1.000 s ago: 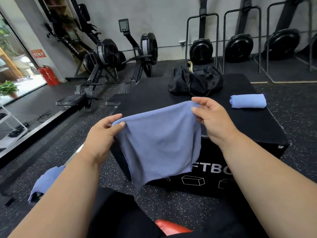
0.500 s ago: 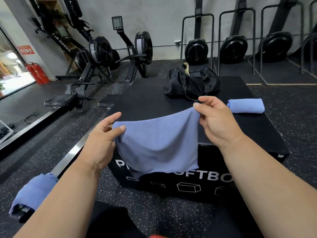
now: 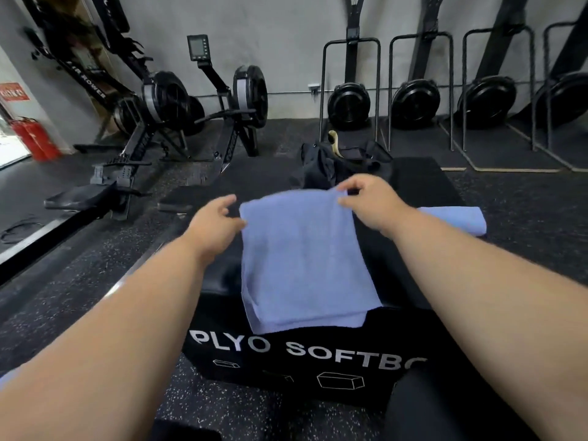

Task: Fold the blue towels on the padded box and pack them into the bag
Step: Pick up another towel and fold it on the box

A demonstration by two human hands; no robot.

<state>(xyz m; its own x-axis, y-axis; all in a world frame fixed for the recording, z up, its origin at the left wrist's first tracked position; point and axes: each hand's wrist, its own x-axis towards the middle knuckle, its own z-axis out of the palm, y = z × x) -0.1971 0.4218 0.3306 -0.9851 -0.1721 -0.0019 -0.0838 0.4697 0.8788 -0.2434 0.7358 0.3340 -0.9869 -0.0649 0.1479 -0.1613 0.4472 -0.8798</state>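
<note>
Right hand pinches blue towel far corner; left hand pinches opposite corner, fingers blurred; bag just beyond.

Box top: towel covers near centre; bag blocks far centre; folded towel at right edge. Bare strips left of towel and between towels.

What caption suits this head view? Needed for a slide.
Both hands lay a blue towel flat on the padded box.
</note>
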